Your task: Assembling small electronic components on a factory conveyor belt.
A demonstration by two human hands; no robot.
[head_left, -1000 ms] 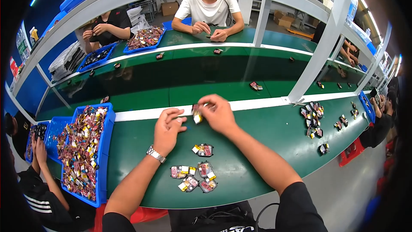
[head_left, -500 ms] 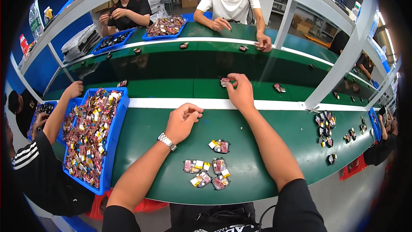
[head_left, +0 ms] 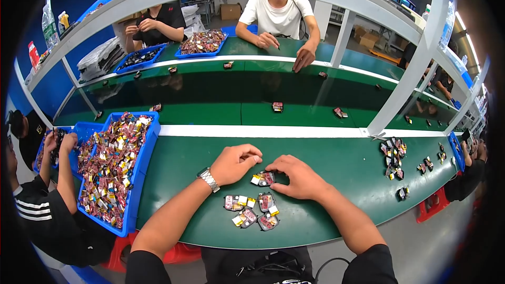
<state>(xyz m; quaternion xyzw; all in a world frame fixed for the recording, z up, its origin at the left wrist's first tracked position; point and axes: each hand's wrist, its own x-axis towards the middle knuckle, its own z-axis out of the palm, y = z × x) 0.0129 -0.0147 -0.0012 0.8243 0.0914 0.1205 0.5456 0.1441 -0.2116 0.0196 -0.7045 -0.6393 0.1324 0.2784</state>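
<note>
My right hand (head_left: 298, 177) is over the green worktop, its thumb and forefinger closed about the right edge of a small electronic module (head_left: 262, 179) with a black casing, reddish board and yellow-and-white piece. To its left, my left hand (head_left: 235, 164) hovers above the worktop with loosely curved fingers and a gap at the thumb; nothing shows in it. Nearer me lie several similar modules (head_left: 245, 217) in a cluster. Another module (head_left: 278, 107) rests on the green conveyor (head_left: 210, 113) beyond the white rail.
A blue bin (head_left: 152, 139) heaped with small boards stands at left, beside a co-worker's arms (head_left: 64, 173). More modules (head_left: 393, 159) lie at right, near a grey upright post (head_left: 405, 84). Two people work across the conveyor.
My right hand has drawn back from the conveyor to the nearest module, leaving one on the conveyor. My left hand stays close by. The co-worker at left has moved a hand down toward the bins.
</note>
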